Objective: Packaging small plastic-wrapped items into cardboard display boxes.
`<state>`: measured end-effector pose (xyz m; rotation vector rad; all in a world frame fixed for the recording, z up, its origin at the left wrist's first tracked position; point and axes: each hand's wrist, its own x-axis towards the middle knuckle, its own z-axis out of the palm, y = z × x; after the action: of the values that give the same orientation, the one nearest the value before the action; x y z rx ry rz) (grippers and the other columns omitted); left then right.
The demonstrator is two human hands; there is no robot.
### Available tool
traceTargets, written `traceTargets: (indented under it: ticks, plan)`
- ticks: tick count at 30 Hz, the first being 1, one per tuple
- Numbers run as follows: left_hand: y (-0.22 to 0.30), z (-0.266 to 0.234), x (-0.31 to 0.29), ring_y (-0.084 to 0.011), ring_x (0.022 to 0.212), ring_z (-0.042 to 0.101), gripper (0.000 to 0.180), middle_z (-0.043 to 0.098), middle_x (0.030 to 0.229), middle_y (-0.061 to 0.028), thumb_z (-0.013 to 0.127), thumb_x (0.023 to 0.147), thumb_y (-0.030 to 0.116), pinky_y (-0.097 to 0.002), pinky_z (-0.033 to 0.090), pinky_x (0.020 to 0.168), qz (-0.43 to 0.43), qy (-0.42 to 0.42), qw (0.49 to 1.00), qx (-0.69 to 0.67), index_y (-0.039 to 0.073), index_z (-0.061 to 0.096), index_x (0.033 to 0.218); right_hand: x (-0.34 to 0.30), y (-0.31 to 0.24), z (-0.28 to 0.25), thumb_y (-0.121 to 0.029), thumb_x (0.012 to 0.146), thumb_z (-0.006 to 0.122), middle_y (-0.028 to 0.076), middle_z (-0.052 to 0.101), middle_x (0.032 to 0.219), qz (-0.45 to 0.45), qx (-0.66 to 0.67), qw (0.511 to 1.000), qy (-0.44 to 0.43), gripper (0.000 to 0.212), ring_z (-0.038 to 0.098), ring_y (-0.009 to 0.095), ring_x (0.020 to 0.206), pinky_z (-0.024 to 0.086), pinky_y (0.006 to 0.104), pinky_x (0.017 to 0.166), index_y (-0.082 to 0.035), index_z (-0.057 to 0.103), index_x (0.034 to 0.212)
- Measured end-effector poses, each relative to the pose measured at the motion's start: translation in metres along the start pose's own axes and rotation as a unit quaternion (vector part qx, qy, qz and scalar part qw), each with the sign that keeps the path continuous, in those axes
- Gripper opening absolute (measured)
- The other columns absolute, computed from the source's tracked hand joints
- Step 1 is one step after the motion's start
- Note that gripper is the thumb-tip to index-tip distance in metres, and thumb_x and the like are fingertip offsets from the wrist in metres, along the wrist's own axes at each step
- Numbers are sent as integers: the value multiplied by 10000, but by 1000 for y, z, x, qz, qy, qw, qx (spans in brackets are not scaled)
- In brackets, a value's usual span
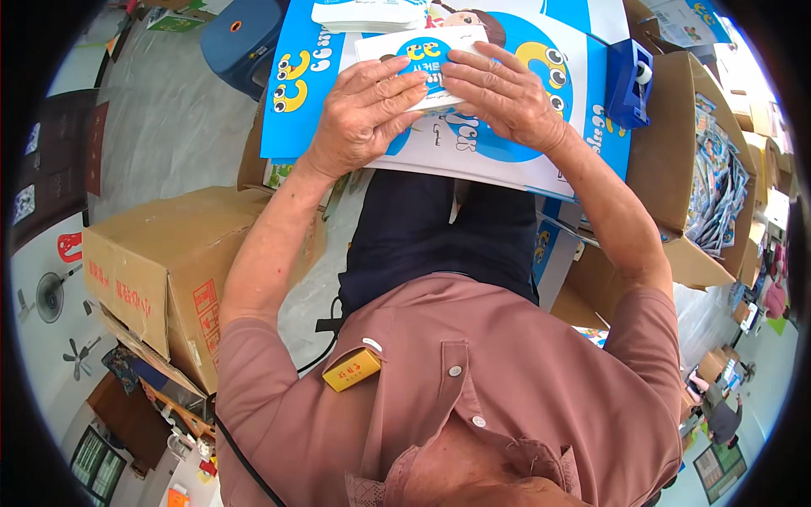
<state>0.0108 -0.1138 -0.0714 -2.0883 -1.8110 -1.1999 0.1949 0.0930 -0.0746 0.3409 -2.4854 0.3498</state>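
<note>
A small stack of white printed cards (422,49), with a blue circle and yellow cartoon shapes on top, lies on a large blue and white printed cardboard piece (473,160). My left hand (363,110) covers its left side, fingers laid across the top face. From the other side my right hand (507,93) grips it, fingers on top and thumb low at the near edge. The fingertips of both hands almost meet over the middle. Just beyond, a second white stack of cards (372,17) sits on the same cardboard.
To the right stands a blue tape dispenser (629,84), beside an open carton (663,144) holding many small packets (718,186). A large brown carton (169,262) is at my left. Farther up on the left is a blue plastic stool (242,42).
</note>
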Motion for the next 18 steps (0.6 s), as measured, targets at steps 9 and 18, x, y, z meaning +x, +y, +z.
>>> traceTargets:
  ticks: [9, 18]
  plan:
    - [5, -22, 15, -223, 1270, 618, 303, 733, 1266, -11, 761, 912, 261, -379, 444, 1075, -50, -77, 995, -30, 137, 776, 1187, 11, 1, -16, -205, 899, 765, 50, 716, 1295, 1, 14, 1000, -23, 361, 624, 236, 1295, 478, 443, 1132, -124, 719, 1248]
    - [6, -38, 16, -222, 1352, 564, 305, 726, 1280, 16, 734, 929, 290, -455, 383, 1178, -21, -104, 993, 50, 154, 772, 1198, 9, 2, -20, -194, 895, 773, 63, 691, 1338, -3, 40, 998, -43, 383, 597, 257, 1328, 459, 459, 1147, -144, 724, 1271]
